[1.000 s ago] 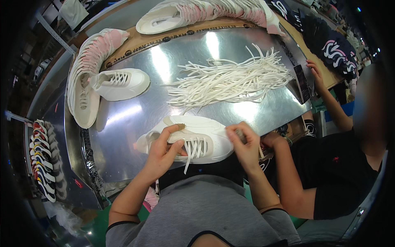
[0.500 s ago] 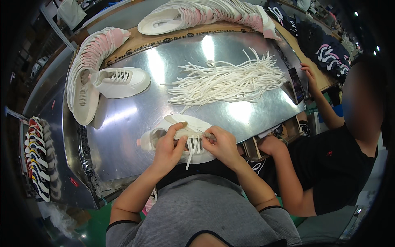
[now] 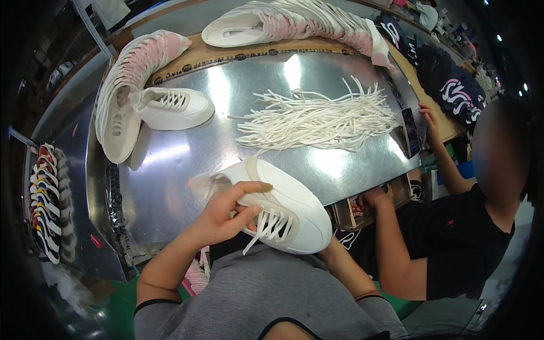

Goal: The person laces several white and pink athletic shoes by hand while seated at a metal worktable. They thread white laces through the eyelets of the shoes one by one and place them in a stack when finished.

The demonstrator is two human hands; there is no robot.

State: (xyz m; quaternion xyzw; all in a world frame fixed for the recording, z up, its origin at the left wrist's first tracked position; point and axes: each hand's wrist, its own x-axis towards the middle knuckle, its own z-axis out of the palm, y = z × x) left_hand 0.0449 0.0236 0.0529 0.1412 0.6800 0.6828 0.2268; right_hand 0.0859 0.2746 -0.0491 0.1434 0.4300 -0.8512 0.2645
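Observation:
A white sneaker [image 3: 303, 207] is tilted up at the table's near edge, its toe toward the right. Loose white lace [image 3: 273, 225] runs through its eyelets, with an end hanging down. My left hand [image 3: 226, 215] grips the sneaker by its opening and tongue, thumb and forefinger bent around the upper. My right forearm [image 3: 345, 266] reaches up behind the toe, and the sneaker hides my right hand and its fingers. Beyond, a heap of white shoelaces [image 3: 317, 122] lies on the metal table [image 3: 187, 198]. Another laced white sneaker [image 3: 175, 107] rests at the left.
Rows of nested white and pink shoe uppers [image 3: 122, 90] line the left and far edges. At the right sits a co-worker in a black shirt [image 3: 453, 243], one hand by a phone [image 3: 409, 131], the other in an open box [image 3: 399, 192]. Colourful uppers [image 3: 46, 204] hang far left.
The sneaker has risen and turned, its toe swinging nearer and right. My right hand has left the laces and gone behind the toe. The co-worker's lower hand moved slightly.

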